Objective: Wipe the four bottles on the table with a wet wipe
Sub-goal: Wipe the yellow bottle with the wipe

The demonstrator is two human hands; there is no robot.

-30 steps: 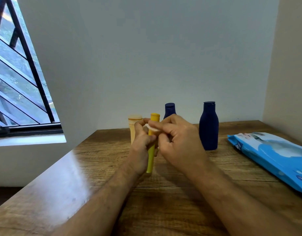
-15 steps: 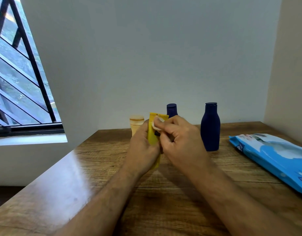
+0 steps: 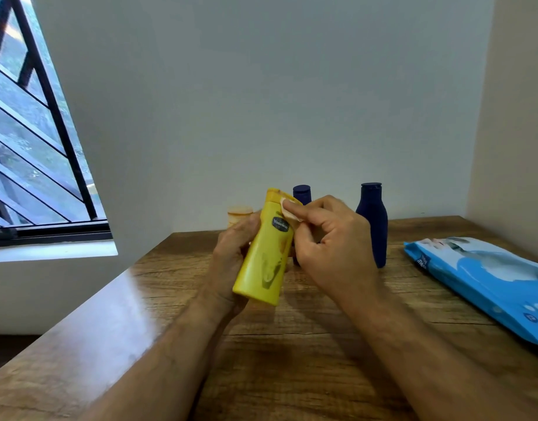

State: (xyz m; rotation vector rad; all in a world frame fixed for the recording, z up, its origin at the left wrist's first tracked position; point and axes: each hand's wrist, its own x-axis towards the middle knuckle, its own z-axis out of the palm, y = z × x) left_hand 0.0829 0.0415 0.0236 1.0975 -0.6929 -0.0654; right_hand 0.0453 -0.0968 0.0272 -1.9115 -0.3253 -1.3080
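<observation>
My left hand (image 3: 231, 259) grips a yellow bottle (image 3: 264, 256) lifted above the wooden table (image 3: 292, 360), its label facing me and its cap tilted up to the right. My right hand (image 3: 328, 241) pinches a small folded wet wipe (image 3: 287, 211) against the bottle's shoulder just below the cap. Behind the hands stand a pale orange bottle (image 3: 239, 214), mostly hidden, and a dark blue bottle (image 3: 301, 193) with only its cap showing. A second dark blue bottle (image 3: 372, 223) stands upright to the right.
A blue pack of wet wipes (image 3: 486, 281) lies flat on the right of the table near the side wall. A barred window (image 3: 34, 147) is at the left, and the back wall rises just behind the bottles.
The yellow bottle has turned in my left hand from edge-on to its broad labelled face toward me. My right hand with the wipe has stayed near the bottle's top.
</observation>
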